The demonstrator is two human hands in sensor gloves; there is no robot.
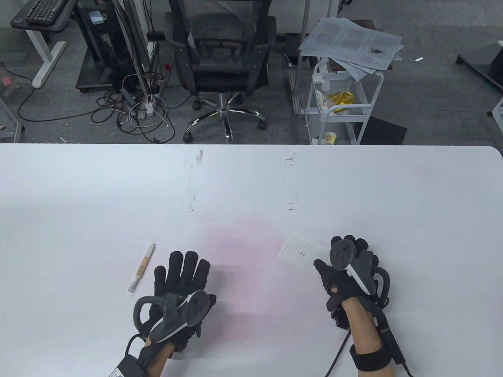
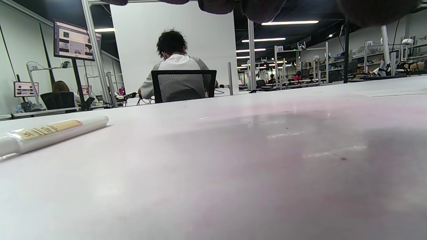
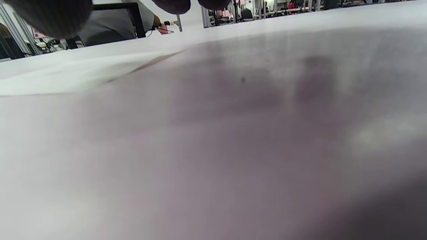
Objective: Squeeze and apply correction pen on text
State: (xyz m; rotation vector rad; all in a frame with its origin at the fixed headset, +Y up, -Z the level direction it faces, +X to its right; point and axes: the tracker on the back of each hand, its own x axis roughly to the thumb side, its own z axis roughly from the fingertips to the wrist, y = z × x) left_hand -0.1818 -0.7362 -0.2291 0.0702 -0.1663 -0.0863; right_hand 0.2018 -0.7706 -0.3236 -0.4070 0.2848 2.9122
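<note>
A white correction pen (image 1: 141,268) with a tan label lies flat on the white table (image 1: 251,184), just left of my left hand (image 1: 182,273). The pen also shows at the left of the left wrist view (image 2: 50,132). My left hand lies flat and empty, fingers spread, beside the pen without touching it. A small lined paper (image 1: 300,255) with a short dark mark of text lies at the right. My right hand (image 1: 346,255) rests over the paper's right end, fingers curled down; it holds nothing. The paper's edge shows in the right wrist view (image 3: 66,78).
The table's far edge (image 1: 251,145) runs across the middle of the table view. Beyond it on the floor stand an office chair (image 1: 222,59), a white cart (image 1: 340,106) with papers, and loose cables (image 1: 133,110).
</note>
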